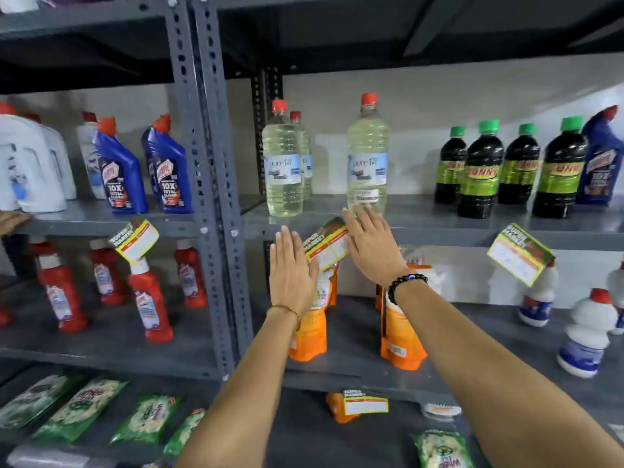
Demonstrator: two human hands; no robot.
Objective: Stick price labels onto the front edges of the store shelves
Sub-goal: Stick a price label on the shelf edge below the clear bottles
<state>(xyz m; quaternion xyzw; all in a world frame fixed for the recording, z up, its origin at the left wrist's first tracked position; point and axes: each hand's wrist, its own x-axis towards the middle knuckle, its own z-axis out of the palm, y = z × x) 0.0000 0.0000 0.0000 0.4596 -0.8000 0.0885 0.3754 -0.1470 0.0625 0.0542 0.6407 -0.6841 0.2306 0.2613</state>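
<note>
A yellow, red and green price label [327, 246] hangs tilted from the front edge of the grey middle shelf [439, 236]. My left hand [291, 270] is flat with fingers straight, just left of the label and touching its lower left edge. My right hand [369, 246] lies flat with fingers spread over the label's right end and the shelf edge. Neither hand grips anything. Other labels hang on shelf edges: one at the left [135, 240], one at the right [520, 255], one on the lower shelf [364, 401].
Clear bottles with red caps [283, 160] stand above the label, dark bottles with green caps [481, 170] to the right, blue cleaner bottles [118, 167] to the left. Orange pouches [400, 336] and red bottles [148, 298] fill the shelf below. A perforated grey upright [209, 184] splits the racks.
</note>
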